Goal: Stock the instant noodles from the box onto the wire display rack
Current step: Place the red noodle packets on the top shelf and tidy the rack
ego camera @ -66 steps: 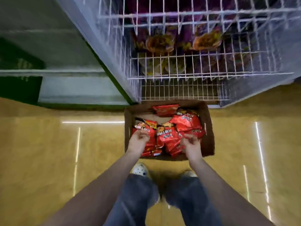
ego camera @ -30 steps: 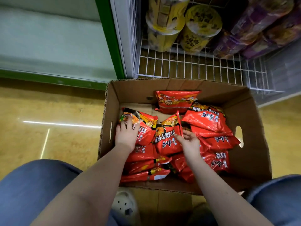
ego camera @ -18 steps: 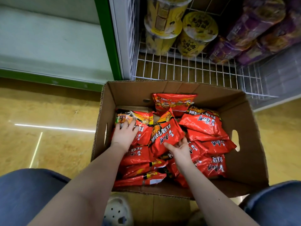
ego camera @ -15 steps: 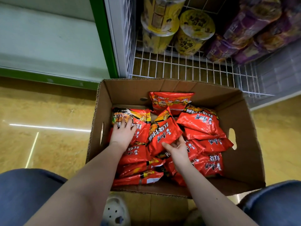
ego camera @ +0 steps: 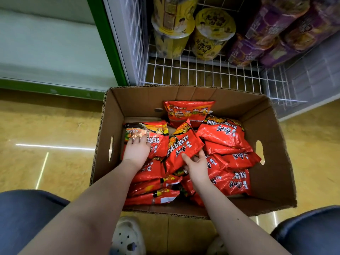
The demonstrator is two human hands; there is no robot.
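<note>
Red foil noodle packets (ego camera: 224, 137) lie heaped in an open cardboard box (ego camera: 272, 129) on the yellow floor (ego camera: 46, 129), filling it from the near wall to about the middle, with one packet standing against the far wall. The right hand (ego camera: 197, 167) grips a tilted packet (ego camera: 182, 146) near the box's centre, thumb on its printed face and the other fingers curled under its near edge, so that the packet's far end is raised above the heap. The left hand (ego camera: 137, 150) lies flat on a packet at the left wall (ego camera: 145, 137), fingers spread and pressing on the foil, closed on nothing. Just beyond the box's far wall stands the white wire display rack (ego camera: 202, 72); its bottom shelf's front edge is bare, with yellow cup noodles (ego camera: 211, 34) and purple noodle multipacks (ego camera: 272, 34) further back. Blue-trousered knees (ego camera: 27, 218) and a white perforated clog (ego camera: 127, 236) frame the near edge.
</note>
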